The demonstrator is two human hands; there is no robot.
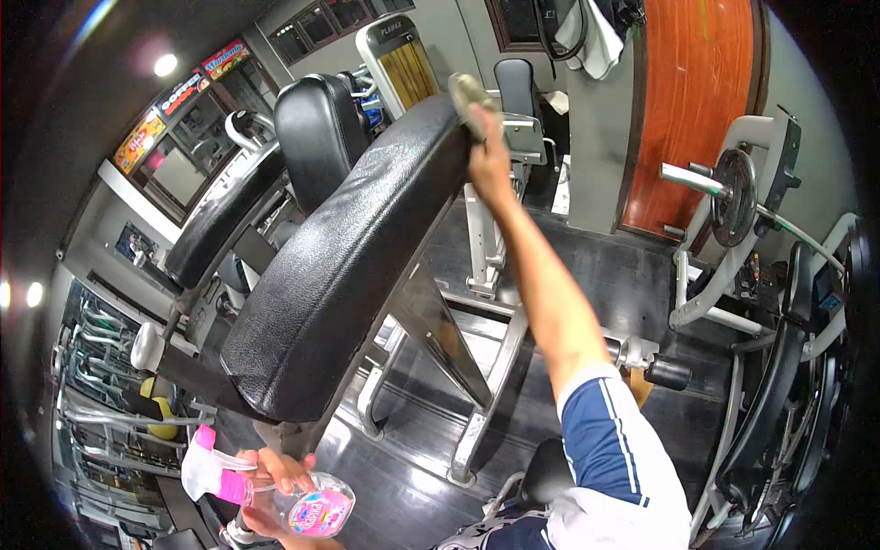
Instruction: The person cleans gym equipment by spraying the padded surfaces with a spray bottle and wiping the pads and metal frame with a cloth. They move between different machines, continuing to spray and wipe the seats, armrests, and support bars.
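Observation:
A clear spray bottle [321, 506] with a pink and white trigger head sits in my left hand [275, 477], the fingers wrapped round its neck at the bottom of the view. My right arm stretches far forward. At its end my right hand [490, 151] presses a pale, greyish cloth [469, 99] against the far end of a long black padded backrest [344, 238]. The padding looks shiny, with light patches on its upper face. Its near end lies just above the bottle, apart from it.
Other machines with a black seat pad [316, 128] stand behind on the left. To the right are a weight plate [735, 197] on a bar and a wooden door [683, 110]. Metal frame legs [481, 431] rise from the dark floor below the backrest.

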